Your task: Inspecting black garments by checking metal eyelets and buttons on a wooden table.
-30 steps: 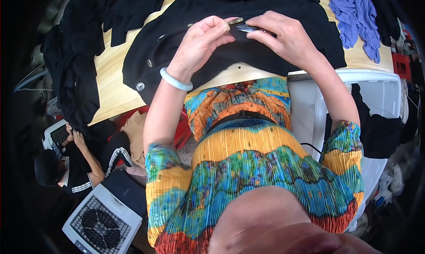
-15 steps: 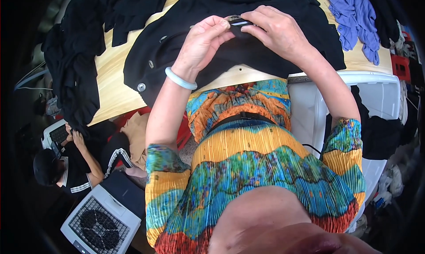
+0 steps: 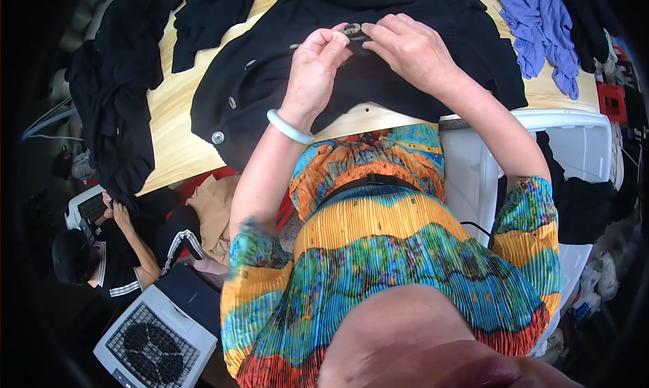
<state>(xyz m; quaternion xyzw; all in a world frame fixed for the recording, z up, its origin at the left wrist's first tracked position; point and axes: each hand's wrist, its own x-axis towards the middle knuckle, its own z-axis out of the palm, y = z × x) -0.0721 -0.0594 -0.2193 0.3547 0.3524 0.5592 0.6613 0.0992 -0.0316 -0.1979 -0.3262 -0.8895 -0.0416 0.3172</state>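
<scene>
A black garment (image 3: 270, 97) with several buttons lies spread over the wooden table in front of me. My left hand (image 3: 316, 66) pinches its cloth beside a dark, pale-rimmed button (image 3: 351, 30). Just right of that button, the fingers of my right hand (image 3: 414, 50) are closed on the same part of the garment. Both sets of fingertips are close together, and they hide some of the cloth between them. Down the garment's left side are a further oval button (image 3: 232, 102) and a round silvery button (image 3: 218, 138).
More black clothing (image 3: 115, 83) hangs off the table's left side. A purple garment (image 3: 537, 29) lies at the far right. Close on my right stands a white plastic bin (image 3: 466, 158) with dark cloth. At lower left, a co-worker (image 3: 111, 253) sits near a grey fan unit (image 3: 152, 347).
My left hand has shifted slightly right. The black strip with a white patch between my fingers no longer shows, and the button's face is now in view.
</scene>
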